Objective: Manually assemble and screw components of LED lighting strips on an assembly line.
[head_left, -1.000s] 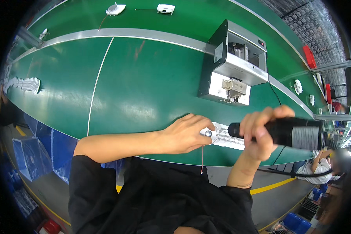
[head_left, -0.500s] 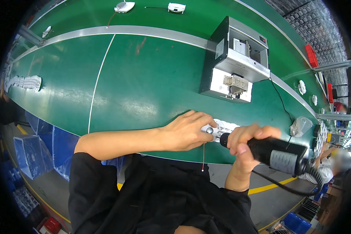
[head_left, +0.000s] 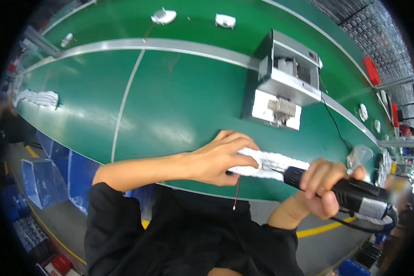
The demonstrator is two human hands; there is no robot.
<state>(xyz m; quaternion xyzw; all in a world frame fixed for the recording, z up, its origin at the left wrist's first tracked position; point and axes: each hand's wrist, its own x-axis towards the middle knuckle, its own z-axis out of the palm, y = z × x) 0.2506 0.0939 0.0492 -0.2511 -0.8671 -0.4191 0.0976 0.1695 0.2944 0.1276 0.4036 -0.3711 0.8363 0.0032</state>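
Observation:
My left hand bends over the left end of some white plastic parts at the table's front edge, its fingers closed on a rounded white plastic part. A thin red wire hangs from under that hand, past the edge. My right hand wraps round a black corded electric screwdriver, held tilted with its nose to the left. The thin bit is close to the white part's right side; whether it touches cannot be made out. A ribbed white row of parts lies between my hands.
A grey and black bench machine with a metal fixture stands beyond my hands. White parts lie on the far green strip and in a stack at far left. A clear plastic bag sits at right; blue bins stand below left.
The screwdriver has drawn back to the right with my right hand, off the white part. More of the ribbed white row now shows. The view has shifted slightly, with blur.

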